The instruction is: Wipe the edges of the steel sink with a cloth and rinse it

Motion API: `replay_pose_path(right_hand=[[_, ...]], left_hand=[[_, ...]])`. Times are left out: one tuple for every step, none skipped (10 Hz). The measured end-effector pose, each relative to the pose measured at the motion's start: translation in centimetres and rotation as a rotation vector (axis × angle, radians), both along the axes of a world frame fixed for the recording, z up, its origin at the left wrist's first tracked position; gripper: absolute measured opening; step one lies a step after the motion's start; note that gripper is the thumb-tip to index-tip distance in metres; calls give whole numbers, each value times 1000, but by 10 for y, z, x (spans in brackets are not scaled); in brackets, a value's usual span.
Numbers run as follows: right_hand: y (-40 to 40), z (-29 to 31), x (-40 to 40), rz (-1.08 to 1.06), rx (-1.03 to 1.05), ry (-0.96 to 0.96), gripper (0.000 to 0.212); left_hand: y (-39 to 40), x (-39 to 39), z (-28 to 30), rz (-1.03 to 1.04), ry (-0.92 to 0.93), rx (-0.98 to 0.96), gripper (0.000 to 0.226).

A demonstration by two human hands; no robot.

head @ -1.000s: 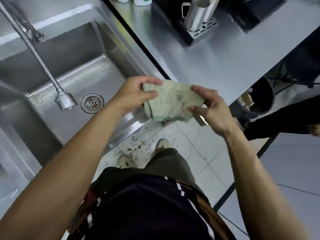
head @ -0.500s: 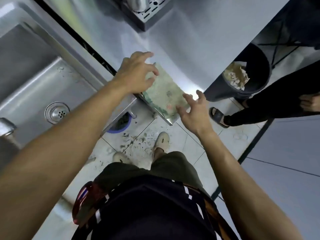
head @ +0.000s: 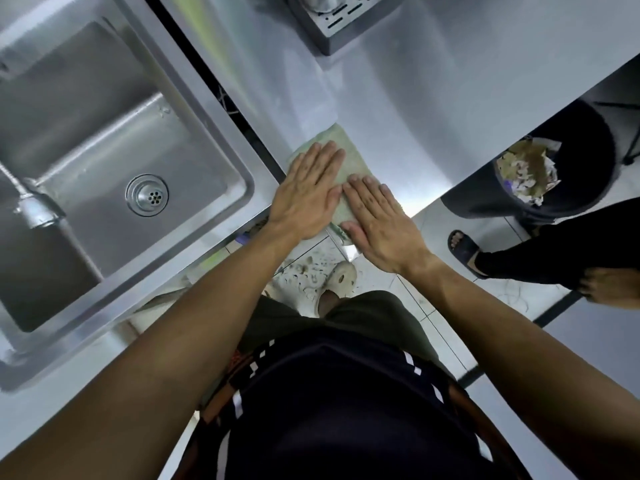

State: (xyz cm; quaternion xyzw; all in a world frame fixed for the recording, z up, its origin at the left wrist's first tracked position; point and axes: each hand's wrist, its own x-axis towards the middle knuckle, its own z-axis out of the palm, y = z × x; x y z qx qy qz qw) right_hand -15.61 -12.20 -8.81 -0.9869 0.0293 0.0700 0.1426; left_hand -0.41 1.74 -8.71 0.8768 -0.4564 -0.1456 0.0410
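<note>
My left hand [head: 308, 192] and right hand [head: 379, 223] both lie flat, fingers stretched out and palms down, pressing the cloth [head: 341, 147] onto the steel surface [head: 398, 109]. Neither hand is gripping anything; they simply hold the cloth spread under them, side by side and nearly touching at the thumbs.

The cloth sits at the front corner of the surface, just right of the dark gap that separates it from the steel sink [head: 221, 109]. It is not on the sink's rim at all, so as I judge it, the wiping of the edges is either not begun or paused while I flatten or fold the cloth. The tap head [head: 36, 209] hangs over the basin with no water running that I can see, and the basin around the drain [head: 148, 195] looks dry apart from a few specks, so the rinse seems to be left to do as well.

The cloth itself is pale green, thin and limp, lying smooth where my palms cover it. Its near edge reaches the lip of the surface, with a slightly darker border showing by my right thumb. Whether it is damp I cannot tell. A bin [head: 561, 168] with scraps stands on the floor to the right.
</note>
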Motion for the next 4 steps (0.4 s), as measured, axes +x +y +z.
replay_pose_path(right_hand=[[1, -1, 2, -17, -13, -3, 66], [6, -3, -4, -31, -36, 7, 66], [3, 2, 5, -28, -46, 27, 67], [6, 6, -8, -47, -6, 18, 65]], left_hand=[[0, 2, 0, 2, 29, -3, 65], [2, -1, 2, -6, 32, 27, 64], [-2, 9, 4, -6, 62, 25, 62], [-2, -2, 9, 22, 38, 34, 63]])
